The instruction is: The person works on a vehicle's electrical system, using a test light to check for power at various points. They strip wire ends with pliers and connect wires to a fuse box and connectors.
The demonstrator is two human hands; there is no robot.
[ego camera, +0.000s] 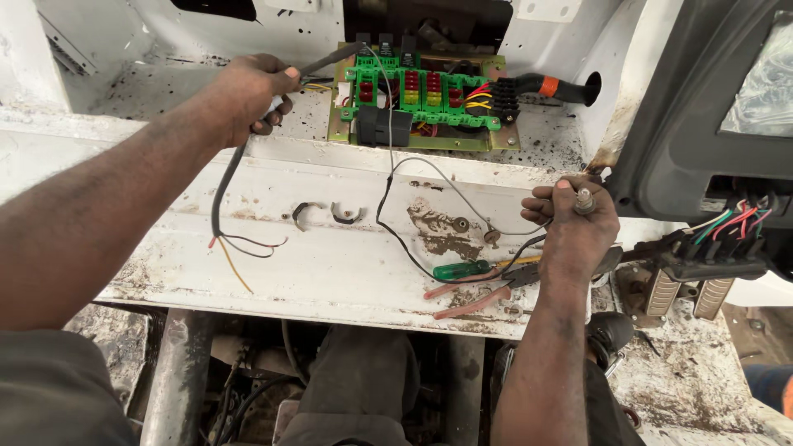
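A person leans over a stained white metal panel (330, 264) inside a stripped vehicle body, both bare hands busy with wiring. At left, the left hand (248, 95) has its grip clamped on a black sheathed cable (221, 194), held up just beside the green fuse board (421, 91); the cable hangs down across the panel and ends in loose red, black and yellow strands (244, 248). Centre frame, the fuse board sits in a recess above the panel, lined with red and yellow fuses and a black relay block (382, 125), with a bundled black harness (549, 87) running off to its right. A thin black wire (396, 235) and a grey wire (446, 186) trail from the board down toward the right. On the panel below lie a green-handled screwdriver (461, 269) and red-handled pliers (475, 299), close together. At right, the right hand (572, 223) has its grip closed around a small metal-tipped part (583, 200), possibly a bulb or fitting, though the view is too small to tell. Further right, a dark dashboard housing (694, 149) shows coloured wire ends.
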